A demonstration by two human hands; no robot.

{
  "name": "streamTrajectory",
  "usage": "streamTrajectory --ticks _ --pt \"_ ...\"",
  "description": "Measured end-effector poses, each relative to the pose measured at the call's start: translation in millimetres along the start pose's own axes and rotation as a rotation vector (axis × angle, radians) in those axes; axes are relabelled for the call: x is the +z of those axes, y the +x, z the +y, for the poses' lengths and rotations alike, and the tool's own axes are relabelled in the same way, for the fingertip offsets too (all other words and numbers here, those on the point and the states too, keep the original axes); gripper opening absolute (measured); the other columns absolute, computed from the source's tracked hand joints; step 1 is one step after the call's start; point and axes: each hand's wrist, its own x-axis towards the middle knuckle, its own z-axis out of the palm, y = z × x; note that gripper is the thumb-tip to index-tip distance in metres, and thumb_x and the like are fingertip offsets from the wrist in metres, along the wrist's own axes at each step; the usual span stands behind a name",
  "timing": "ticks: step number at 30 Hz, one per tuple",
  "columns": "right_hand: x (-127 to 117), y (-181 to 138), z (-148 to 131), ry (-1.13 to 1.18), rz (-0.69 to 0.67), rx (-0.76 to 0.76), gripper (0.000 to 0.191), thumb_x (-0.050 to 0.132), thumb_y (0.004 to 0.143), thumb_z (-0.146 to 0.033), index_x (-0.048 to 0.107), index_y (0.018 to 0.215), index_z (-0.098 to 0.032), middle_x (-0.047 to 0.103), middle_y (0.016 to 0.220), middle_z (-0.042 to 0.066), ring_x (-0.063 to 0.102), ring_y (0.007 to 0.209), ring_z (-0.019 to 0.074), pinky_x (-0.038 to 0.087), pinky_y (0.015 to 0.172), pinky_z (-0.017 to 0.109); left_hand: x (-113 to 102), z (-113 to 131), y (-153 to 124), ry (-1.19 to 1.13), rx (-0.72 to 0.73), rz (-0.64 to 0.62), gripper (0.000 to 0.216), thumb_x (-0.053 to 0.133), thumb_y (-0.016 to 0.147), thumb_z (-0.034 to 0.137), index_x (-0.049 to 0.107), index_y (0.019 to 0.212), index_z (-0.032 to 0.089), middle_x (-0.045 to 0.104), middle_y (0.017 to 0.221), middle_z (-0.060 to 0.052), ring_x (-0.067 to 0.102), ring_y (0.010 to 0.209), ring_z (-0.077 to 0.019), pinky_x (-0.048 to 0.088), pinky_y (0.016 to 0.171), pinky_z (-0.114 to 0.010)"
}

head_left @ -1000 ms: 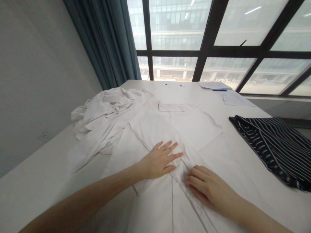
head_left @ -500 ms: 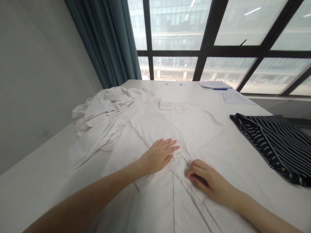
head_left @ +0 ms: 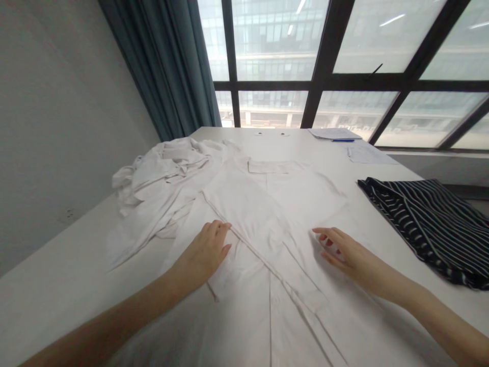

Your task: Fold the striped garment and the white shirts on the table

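A white collared garment [head_left: 244, 196] lies spread over the table, its collar at the far end. A sleeve-like strip with a seamed edge runs diagonally across its middle. My left hand [head_left: 204, 252] rests on the cloth at the left of that edge, fingers bent and thumb held apart. To the right, my right hand [head_left: 346, 255] hovers just above the garment with loosely curled, parted fingers and nothing in them. The near end of the garment runs out of the bottom of the view.
A crumpled heap of white cloth [head_left: 171, 158] lies at the far left. Black-and-white striped fabric [head_left: 431, 224] sits on the right of the white table [head_left: 64, 275]. Papers [head_left: 369, 154] and a blue pen [head_left: 343, 140] lie at the back right, by the window.
My left hand has slid left and slightly down from the garment's middle. My right hand has moved right and up, off the cloth, and its fingers have loosened.
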Motion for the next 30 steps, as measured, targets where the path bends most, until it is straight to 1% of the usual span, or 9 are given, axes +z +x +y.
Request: streamTrajectory --ticks 2,6,10,13,16,19,24,27,30 --pt "-1 9 2 0.059 -0.028 0.045 0.04 0.048 0.091 -0.036 0.05 0.128 -0.022 0.066 0.105 0.009 0.064 0.083 0.0192 0.054 0.081 0.038 4 -5 -16 -0.047 -0.03 0.053 0.031 0.041 0.094 0.025 0.051 0.122 0.017 0.06 0.107 -0.011 0.058 0.1 -0.0268 0.05 0.092 -0.047" --pt "1 31 0 0.126 -0.017 0.099 0.039 0.049 0.088 -0.036 0.051 0.126 -0.024 0.069 0.092 0.004 0.06 0.068 0.0153 0.05 0.067 0.031 12 -11 -29 -0.273 -0.124 0.114 0.03 0.037 0.095 0.027 0.052 0.121 0.021 0.062 0.11 -0.009 0.061 0.106 -0.0242 0.05 0.096 -0.043" --pt "6 40 -7 0.154 0.019 0.085 0.037 0.05 0.086 -0.04 0.058 0.117 -0.022 0.065 0.076 0.0 0.055 0.061 0.0141 0.045 0.061 0.029 -2 -11 -23 -0.483 -0.237 0.008 0.028 0.039 0.093 0.031 0.055 0.115 0.023 0.068 0.11 -0.007 0.066 0.102 -0.023 0.052 0.09 -0.038" --pt "8 39 -11 0.171 0.071 0.055 0.036 0.048 0.089 -0.042 0.061 0.114 -0.021 0.059 0.069 -0.002 0.051 0.061 0.0138 0.043 0.06 0.028 -19 -10 -19 -0.552 -0.343 -0.069 0.027 0.043 0.09 0.034 0.058 0.109 0.024 0.069 0.091 -0.003 0.067 0.084 -0.0206 0.051 0.077 -0.032" --pt "8 39 -9 0.182 0.115 0.07 0.035 0.047 0.09 -0.043 0.062 0.112 -0.02 0.054 0.066 -0.002 0.048 0.059 0.0139 0.041 0.059 0.028 -27 -10 -18 -0.571 -0.395 -0.129 0.027 0.044 0.088 0.036 0.059 0.106 0.023 0.063 0.074 0.001 0.061 0.066 -0.0172 0.046 0.065 -0.027" --pt "10 40 -2 0.181 0.087 0.069 0.034 0.049 0.089 -0.044 0.063 0.11 -0.021 0.055 0.066 -0.003 0.048 0.059 0.0141 0.04 0.058 0.028 -26 -12 -20 -0.551 -0.384 -0.178 0.026 0.045 0.088 0.036 0.06 0.103 0.022 0.059 0.07 0.002 0.056 0.062 -0.016 0.042 0.061 -0.026" --pt "17 39 5 0.157 0.083 0.058 0.032 0.047 0.091 -0.04 0.061 0.114 -0.021 0.056 0.069 -0.003 0.05 0.061 0.0138 0.04 0.061 0.028 -21 -19 -22 -0.407 -0.312 -0.174 0.02 0.048 0.089 0.033 0.063 0.098 0.023 0.062 0.08 -0.001 0.059 0.073 -0.018 0.045 0.07 -0.03" --pt "21 38 5 0.12 0.086 0.057 0.031 0.046 0.092 -0.038 0.06 0.115 -0.022 0.056 0.07 -0.003 0.051 0.061 0.0141 0.04 0.062 0.028 -14 -22 -22 -0.353 -0.174 -0.05 0.016 0.048 0.09 0.026 0.063 0.095 0.021 0.061 0.094 -0.005 0.059 0.089 -0.0202 0.047 0.082 -0.033" --pt "23 38 7 0.075 0.099 0.04 0.031 0.046 0.091 -0.037 0.059 0.116 -0.024 0.057 0.07 -0.003 0.052 0.06 0.0143 0.04 0.061 0.028 -7 -21 -23 -0.299 -0.009 0.085 0.016 0.047 0.092 0.02 0.062 0.098 0.02 0.058 0.103 -0.008 0.056 0.1 -0.0215 0.046 0.091 -0.036"
